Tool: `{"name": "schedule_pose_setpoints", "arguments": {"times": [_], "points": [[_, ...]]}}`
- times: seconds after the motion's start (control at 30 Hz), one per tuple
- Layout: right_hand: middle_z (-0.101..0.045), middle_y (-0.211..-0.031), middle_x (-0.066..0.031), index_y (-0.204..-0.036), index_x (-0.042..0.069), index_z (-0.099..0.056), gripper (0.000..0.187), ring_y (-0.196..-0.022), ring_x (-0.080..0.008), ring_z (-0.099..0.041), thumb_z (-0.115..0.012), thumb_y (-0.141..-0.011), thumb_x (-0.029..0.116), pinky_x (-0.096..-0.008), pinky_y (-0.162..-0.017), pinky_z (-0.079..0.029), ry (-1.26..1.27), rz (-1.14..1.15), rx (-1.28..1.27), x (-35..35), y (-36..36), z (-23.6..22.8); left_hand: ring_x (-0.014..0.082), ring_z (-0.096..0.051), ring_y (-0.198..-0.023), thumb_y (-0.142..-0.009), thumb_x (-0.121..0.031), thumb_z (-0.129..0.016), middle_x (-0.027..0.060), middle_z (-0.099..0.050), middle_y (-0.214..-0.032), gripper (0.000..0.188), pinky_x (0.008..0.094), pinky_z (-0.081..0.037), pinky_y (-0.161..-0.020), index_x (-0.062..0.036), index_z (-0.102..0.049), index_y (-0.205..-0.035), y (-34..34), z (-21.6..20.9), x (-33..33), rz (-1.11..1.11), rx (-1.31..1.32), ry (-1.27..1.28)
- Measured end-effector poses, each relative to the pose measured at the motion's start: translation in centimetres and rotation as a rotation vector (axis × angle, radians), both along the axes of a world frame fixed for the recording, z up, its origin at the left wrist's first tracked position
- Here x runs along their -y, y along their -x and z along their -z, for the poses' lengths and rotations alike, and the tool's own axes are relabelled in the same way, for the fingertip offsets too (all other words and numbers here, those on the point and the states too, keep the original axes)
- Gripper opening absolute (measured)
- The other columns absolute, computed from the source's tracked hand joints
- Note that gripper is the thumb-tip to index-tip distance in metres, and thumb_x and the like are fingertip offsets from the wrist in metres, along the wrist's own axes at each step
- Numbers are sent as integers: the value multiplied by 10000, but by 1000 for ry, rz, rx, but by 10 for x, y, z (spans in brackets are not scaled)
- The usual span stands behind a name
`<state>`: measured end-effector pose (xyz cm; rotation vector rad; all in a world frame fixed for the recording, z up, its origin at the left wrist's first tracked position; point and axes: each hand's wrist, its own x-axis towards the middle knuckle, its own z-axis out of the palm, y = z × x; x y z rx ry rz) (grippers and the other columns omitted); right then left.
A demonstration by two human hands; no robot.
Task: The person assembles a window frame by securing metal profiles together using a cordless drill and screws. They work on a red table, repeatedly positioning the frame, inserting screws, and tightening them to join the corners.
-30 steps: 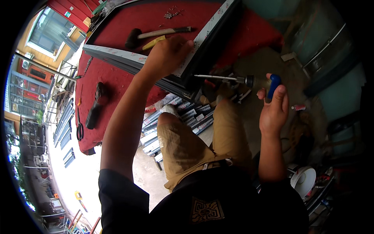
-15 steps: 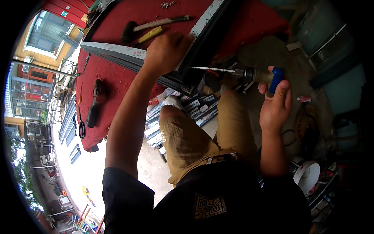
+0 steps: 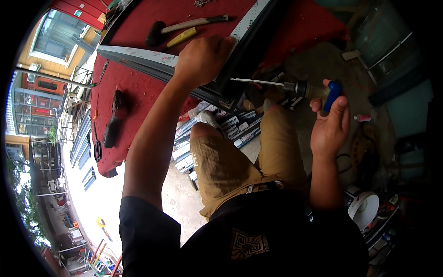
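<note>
A dark metal frame point(image 3: 131, 59) with printed white protective film along its faces lies on a red-covered table point(image 3: 138, 92). My left hand point(image 3: 203, 61) rests at its near corner, fingers curled closed over the edge; the fingertips are hidden. In my right hand point(image 3: 330, 134) is a power drill point(image 3: 333, 94) with a blue back end, a dark chuck and a long thin bit point(image 3: 258, 82). The bit points left, its tip at the outer side of the frame near the corner. Thumb and fingers wrap the drill; much of its body is in shadow.
Inside the frame lie a mallet point(image 3: 194, 25), a yellow-handled tool point(image 3: 182, 37) and a small heap of metal pieces point(image 3: 201, 3). A dark-handled tool point(image 3: 113, 122) and scissors point(image 3: 97, 150) lie at the table's left. Film-wrapped profiles point(image 3: 240, 129) lie below; a white bucket point(image 3: 364, 210) stands right.
The whole view has shifted slightly. Both hands keep their places: the left on the frame corner, the right holding the drill with its bit at the frame's side.
</note>
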<state>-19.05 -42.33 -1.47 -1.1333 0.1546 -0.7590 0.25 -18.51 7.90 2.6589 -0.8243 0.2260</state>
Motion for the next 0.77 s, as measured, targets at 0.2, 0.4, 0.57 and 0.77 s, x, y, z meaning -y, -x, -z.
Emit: {"name": "schedule_pose_setpoints", "arguments": {"times": [0.2, 0.4, 0.57, 0.77], "points": [[-647, -1359, -140, -1309, -36, -638, 549, -891, -179, -551, -446, -1193, 464, -322, -774, -503, 1, 6, 6, 0, -3, 1, 489, -705, -961, -1120, -464, -484, 264, -735, -907, 503, 587, -542, -872, -44, -723, -981, -3, 3, -1, -2, -3, -16], [-637, -1353, -118, -1342, -30, -627, 561, -879, -181, -542, -445, -1191, 479, -327, -814, -483, -11, -3, -17, -1, -3, 0, 488, -678, -937, -1124, -389, -546, 253, -696, -919, 399, 552, -521, -814, -34, -693, -1014, -7, 3, -5, 45, -13, -14], [-643, -1331, -117, -1381, -27, -597, 577, -866, -163, -555, -426, -1192, 491, -310, -760, -501, 16, 28, 3, -1, -1, 11, 478, -679, -963, -1123, -344, -534, 229, -705, -968, 346, 543, -526, -824, -44, -699, -1073, -11, 7, -6, 58, -10, -36], [-577, -1428, -131, -1463, 7, -520, 732, -932, -241, -635, -635, -1063, 609, -375, -876, -549, 678, -150, 89, 15, 22, 21, 440, -695, -1010, -1119, -336, -537, 185, -725, -1097, 313, 527, -547, -855, -65, -689, -1155, -13, 14, -11, 104, 97, -172]]}}
